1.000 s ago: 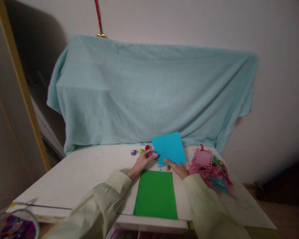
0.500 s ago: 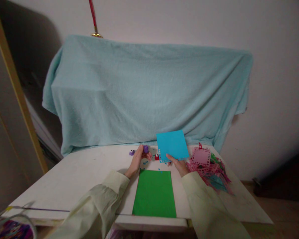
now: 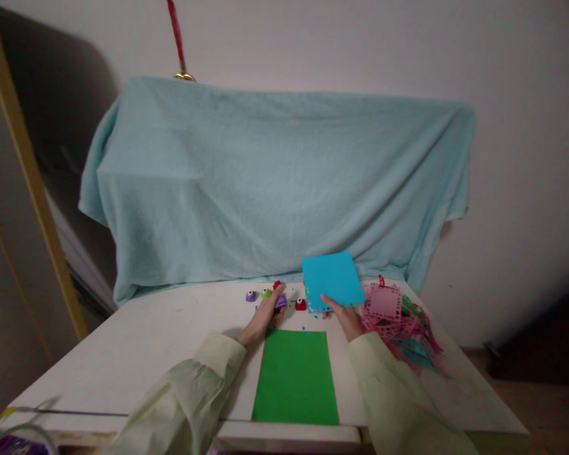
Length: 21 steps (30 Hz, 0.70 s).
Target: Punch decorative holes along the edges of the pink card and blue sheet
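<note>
My left hand (image 3: 267, 308) is closed around a purple craft punch (image 3: 281, 301), just above the table. A light blue sheet of paper (image 3: 332, 278) is pinched near its lower edge by my right hand (image 3: 344, 315); small punched holes run along its left and bottom edges. Between the hands a red punch (image 3: 300, 304) with an eye on it stands on the table. A green punch (image 3: 265, 293) and another purple punch (image 3: 251, 296) stand to the left of my left hand. Something red (image 3: 277, 285) shows behind my left fingers, partly hidden.
A green sheet (image 3: 296, 377) lies at the front of the white table (image 3: 171, 354). To the right, a pink punched card (image 3: 384, 301) rests on a heap of pink, green and blue paper shreds (image 3: 408, 332). Small blue bits lie around the punches. A light blue cloth (image 3: 284, 189) hangs behind.
My left hand has shifted slightly and now wraps the purple punch, which has come lower. The green punch has come into sight. The blue paper is still in my right hand.
</note>
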Tool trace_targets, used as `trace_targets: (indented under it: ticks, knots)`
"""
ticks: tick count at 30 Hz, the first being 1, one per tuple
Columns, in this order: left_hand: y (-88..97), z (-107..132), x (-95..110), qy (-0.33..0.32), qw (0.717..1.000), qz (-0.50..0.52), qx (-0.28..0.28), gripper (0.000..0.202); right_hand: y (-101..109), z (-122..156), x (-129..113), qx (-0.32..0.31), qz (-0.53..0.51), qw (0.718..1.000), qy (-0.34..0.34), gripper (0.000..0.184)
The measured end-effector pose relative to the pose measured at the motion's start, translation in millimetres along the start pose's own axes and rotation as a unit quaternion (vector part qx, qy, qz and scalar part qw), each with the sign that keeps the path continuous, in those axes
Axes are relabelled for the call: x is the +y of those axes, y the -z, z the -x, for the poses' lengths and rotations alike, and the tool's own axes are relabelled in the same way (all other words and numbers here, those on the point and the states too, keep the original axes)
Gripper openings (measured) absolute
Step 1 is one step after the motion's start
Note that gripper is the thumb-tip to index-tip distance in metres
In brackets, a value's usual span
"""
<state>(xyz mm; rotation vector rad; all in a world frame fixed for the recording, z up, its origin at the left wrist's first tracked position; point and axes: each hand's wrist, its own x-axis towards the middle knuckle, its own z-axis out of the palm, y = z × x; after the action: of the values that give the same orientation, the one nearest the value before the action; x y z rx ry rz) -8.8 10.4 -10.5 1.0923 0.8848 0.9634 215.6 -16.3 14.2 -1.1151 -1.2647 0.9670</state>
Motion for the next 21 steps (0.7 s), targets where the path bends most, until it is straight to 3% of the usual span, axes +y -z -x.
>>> trace_targets:
  ticks: [6, 11, 21]
  knots:
    - [-2.4, -7, 2, 0.035, 0.999, 0.029, -0.026, 0.058, 1, -4, 5, 0.031, -0.046, 0.998, -0.017, 0.031]
    - [-5.7, -9, 7, -0.01, 0.995, 0.087, -0.043, 0.053, 0, -8, 12, 0.091, -0.097, 0.991, -0.025, 0.037]
    - [-1.6, -5, 9, -0.041, 0.992, 0.114, -0.047, 0.051, 2, -10, 15, 0.112, -0.155, 0.981, -0.044, 0.035]
